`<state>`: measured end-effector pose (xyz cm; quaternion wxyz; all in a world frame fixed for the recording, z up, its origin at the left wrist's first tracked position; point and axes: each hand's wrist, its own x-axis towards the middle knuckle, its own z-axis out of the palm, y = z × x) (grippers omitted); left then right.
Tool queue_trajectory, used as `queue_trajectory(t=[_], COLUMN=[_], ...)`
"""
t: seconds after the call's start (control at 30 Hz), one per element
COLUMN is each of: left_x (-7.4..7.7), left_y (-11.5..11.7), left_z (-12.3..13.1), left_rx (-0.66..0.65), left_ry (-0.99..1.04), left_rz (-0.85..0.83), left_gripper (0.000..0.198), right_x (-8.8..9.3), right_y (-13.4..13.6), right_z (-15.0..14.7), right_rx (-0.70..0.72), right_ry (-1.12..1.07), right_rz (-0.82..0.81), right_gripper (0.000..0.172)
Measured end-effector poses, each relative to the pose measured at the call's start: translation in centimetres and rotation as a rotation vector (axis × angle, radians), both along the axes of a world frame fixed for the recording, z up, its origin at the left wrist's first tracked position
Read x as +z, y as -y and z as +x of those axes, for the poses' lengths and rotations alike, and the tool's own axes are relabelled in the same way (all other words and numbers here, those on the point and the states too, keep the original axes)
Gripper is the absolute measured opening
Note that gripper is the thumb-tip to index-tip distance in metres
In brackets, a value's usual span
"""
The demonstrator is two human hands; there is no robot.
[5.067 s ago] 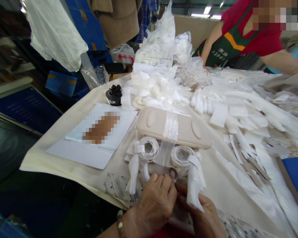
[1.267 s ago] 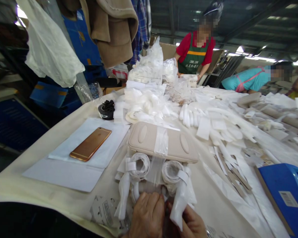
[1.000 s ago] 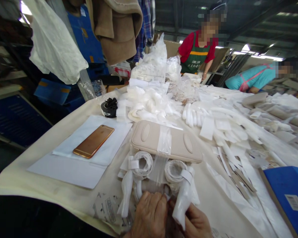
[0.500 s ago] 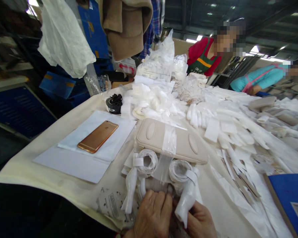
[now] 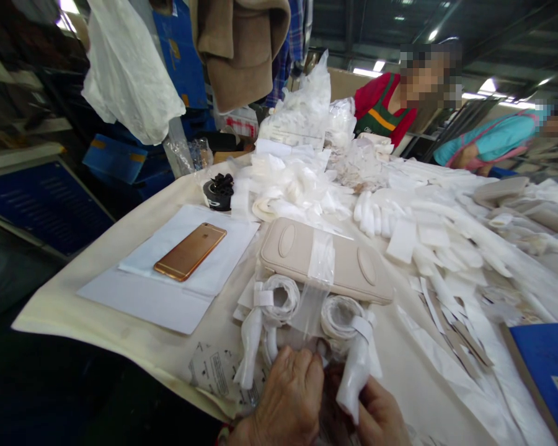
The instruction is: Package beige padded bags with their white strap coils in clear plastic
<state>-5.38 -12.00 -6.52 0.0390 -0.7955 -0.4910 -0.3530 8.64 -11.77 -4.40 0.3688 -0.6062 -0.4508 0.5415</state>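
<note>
A beige handbag (image 5: pixel 302 251) lies on the table with its flat base facing away from me and a band of clear plastic around its middle. Its two rolled handle ends (image 5: pixel 281 299) are wrapped in white foam, and foam-wrapped strips hang toward me. My left hand (image 5: pixel 291 393) is closed at the near side of the bag, knuckles up, its fingertips hidden. Just right of it, my right hand (image 5: pixel 379 409) is curled beneath a foam-wrapped strip (image 5: pixel 353 384), thumb and fingers together. Whatever is between my fingers is out of sight.
A gold phone (image 5: pixel 190 251) rests on white sheets (image 5: pixel 153 310) at left. Behind the bag are a black tape roll (image 5: pixel 217 197) and heaped white wrapping (image 5: pixel 302 183). Cut strips (image 5: pixel 460 331) and a blue box (image 5: pixel 546 365) lie right. Two people work across the table.
The whole view has shifted slightly. Both my hands stay closed at the near side of the bag, with little visible movement. The person in turquoise has bent an arm differently.
</note>
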Motion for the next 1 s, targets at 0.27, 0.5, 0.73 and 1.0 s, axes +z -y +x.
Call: queue_trajectory(t=[0.27, 0.5, 0.73, 1.0], left_x=[0.1, 1.2, 2.0, 2.4], left_y=[-0.2, -0.9, -1.0, -1.4], left_z=[0.6, 0.9, 0.8, 0.0], left_rx=[0.024, 0.074, 0.085, 0.058], left_ry=[0.061, 0.129, 0.163, 0.142], left_rz=[-0.146, -0.205, -0.302, -0.273], left_gripper=[0.022, 0.017, 0.013, 0.017], right_x=[-1.0, -1.5, -1.2, -2.5], right_y=[0.3, 0.0, 0.1, -0.4], right_z=[-0.1, -0.9, -1.2, -1.7], right_rx=[0.001, -0.084, -0.066, -0.066], right_ry=[0.281, 0.198, 0.114, 0.057], right_rz=[0.162, 0.198, 0.169, 0.200], right_gripper=[0.033, 0.032, 0.048, 0.034])
